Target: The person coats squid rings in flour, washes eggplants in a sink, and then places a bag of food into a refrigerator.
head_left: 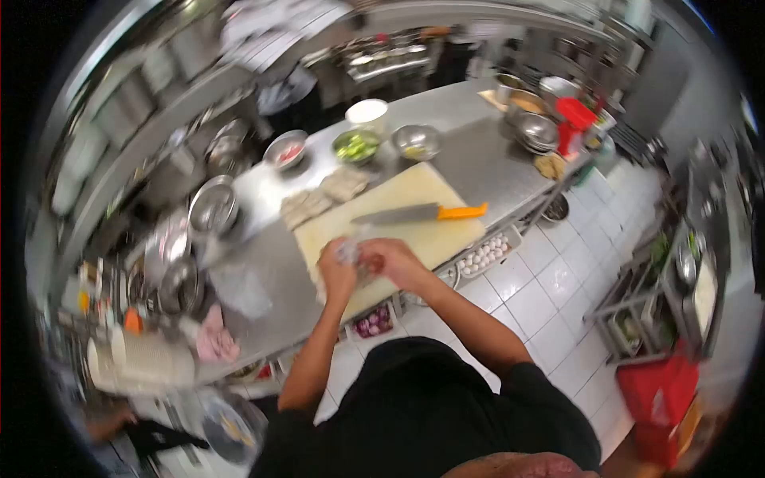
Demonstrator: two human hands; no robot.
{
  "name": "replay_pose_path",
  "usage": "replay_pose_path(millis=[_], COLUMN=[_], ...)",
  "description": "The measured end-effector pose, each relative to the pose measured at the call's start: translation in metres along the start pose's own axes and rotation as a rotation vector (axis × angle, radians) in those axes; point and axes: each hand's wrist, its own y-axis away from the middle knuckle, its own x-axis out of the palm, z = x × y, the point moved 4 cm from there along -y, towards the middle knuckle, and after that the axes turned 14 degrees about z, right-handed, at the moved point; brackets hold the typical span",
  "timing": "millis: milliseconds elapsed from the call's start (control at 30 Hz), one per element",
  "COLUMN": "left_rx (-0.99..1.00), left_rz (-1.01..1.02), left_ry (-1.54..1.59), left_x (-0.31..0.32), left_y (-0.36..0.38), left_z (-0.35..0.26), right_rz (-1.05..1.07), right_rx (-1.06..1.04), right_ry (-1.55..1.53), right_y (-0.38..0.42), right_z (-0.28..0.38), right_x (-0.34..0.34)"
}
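Both of my hands are close together over the near left part of a pale cutting board [430,182]. My left hand [339,264] is closed on a clear plastic bag [348,252]. Reddish contents, too blurred to name, show between the hands. My right hand [392,264] is closed at the bag's right side. Beyond them a knife [402,213] with an orange handle lies flat on the board, touched by neither hand. A folded grey-beige cloth [307,209] lies along the board's far left edge.
Metal bowls with green pieces [356,146] and red pieces [286,150] stand behind the board, beside a white tub [367,116]. A red scale [574,119] is at the far right. Eggs [486,255] and purple onions [373,322] sit below the table edge. Another person [119,430] is at lower left.
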Motion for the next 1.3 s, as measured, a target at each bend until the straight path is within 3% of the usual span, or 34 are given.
replay_pose_path(millis=[100, 167, 233, 433, 567, 700, 767, 800, 867, 933, 1000, 1033, 1067, 1133, 1300], left_rx=[-0.056, -0.036, -0.116, -0.138, -0.325, -0.543, -0.574, -0.482, -0.520, -0.487, -0.475, -0.529, -0.593, -0.595, -0.322], left_rz=[0.005, -0.063, 0.021, 0.051, 0.228, 0.230, 0.306, 0.181, 0.208, 0.257, 0.373, 0.336, 0.299, 0.373, 0.614], left_ry=[-0.079, -0.148, -0.079, -0.036, 0.144, 0.342, 0.391, 0.168, 0.303, 0.458, 0.672, 0.727, 0.777, 0.922, 0.544], left_x=[0.005, 0.008, 0.002, 0.005, 0.001, 0.008, -0.005, 0.007, 0.017, 0.016, 0.004, -0.005, -0.013, -0.006, -0.027], left_y=[-0.008, -0.005, -0.005, -0.002, -0.003, 0.000, -0.007, -0.013, -0.017, -0.016, -0.014, -0.012, -0.010, -0.018, -0.010], left_z=[0.001, -0.006, -0.019, 0.003, 0.008, 0.022, 0.003, 0.025, 0.044, 0.041, 0.011, -0.005, -0.013, 0.041, 0.003], right_rz=[-0.012, -0.206, -0.381, -0.471, -0.489, -0.547, -0.593, -0.641, -0.698, -0.626, -0.483, -0.421, -0.410, -0.319, -0.052], right_rx=[-0.340, -0.369, -0.462, -0.449, -0.442, -0.430, -0.495, -0.541, -0.594, -0.743, -0.807, -0.891, -0.831, -0.787, -0.589], right_ry=[0.626, 1.022, 0.971, 0.701, 0.854, 0.837, 0.864, 0.904, 1.053, 1.475, 1.627, 1.654, 1.729, 1.880, 2.222], right_y=[0.003, -0.001, -0.003, -0.011, -0.017, -0.021, -0.019, -0.015, -0.010, -0.011, -0.005, -0.003, -0.004, -0.006, -0.017], right_z=[-0.028, -0.026, -0.027, -0.041, -0.037, -0.040, -0.037, -0.037, -0.034, -0.041, -0.031, -0.026, -0.025, -0.014, 0.006], right_x=[-0.012, -0.009, 0.002, 0.003, 0.000, -0.005, 0.005, 0.012, 0.025, 0.017, 0.026, 0.025, 0.021, 0.023, 0.030])
